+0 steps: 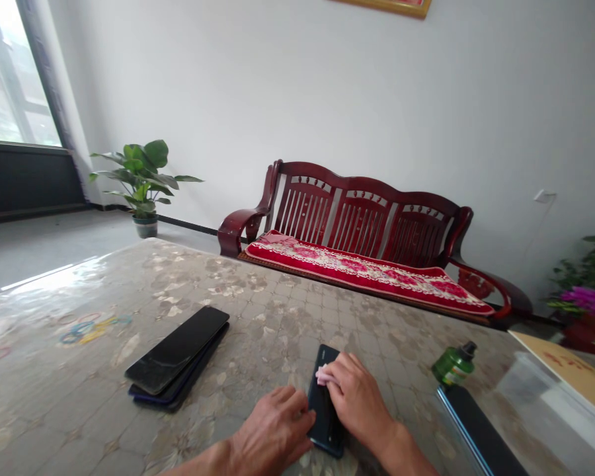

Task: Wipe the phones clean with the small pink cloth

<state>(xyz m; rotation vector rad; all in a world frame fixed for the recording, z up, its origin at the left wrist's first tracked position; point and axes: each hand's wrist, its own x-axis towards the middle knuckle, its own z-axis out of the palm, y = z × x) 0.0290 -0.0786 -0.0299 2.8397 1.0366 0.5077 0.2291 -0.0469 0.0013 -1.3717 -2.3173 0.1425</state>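
Note:
A dark phone lies on the patterned tablecloth in front of me, its long side pointing away. My right hand is closed on a small pink cloth, which rests on the upper part of the phone. Beside the phone's left edge is my left hand, its fingers curled and the fingertips touching that edge near the lower half. Whether anything sits under the left palm is hidden.
Stacked phones lie to the left, with coloured rubber bands beyond. At the right are a green bottle, more dark phones and a clear plastic box. A red wooden bench stands behind the table.

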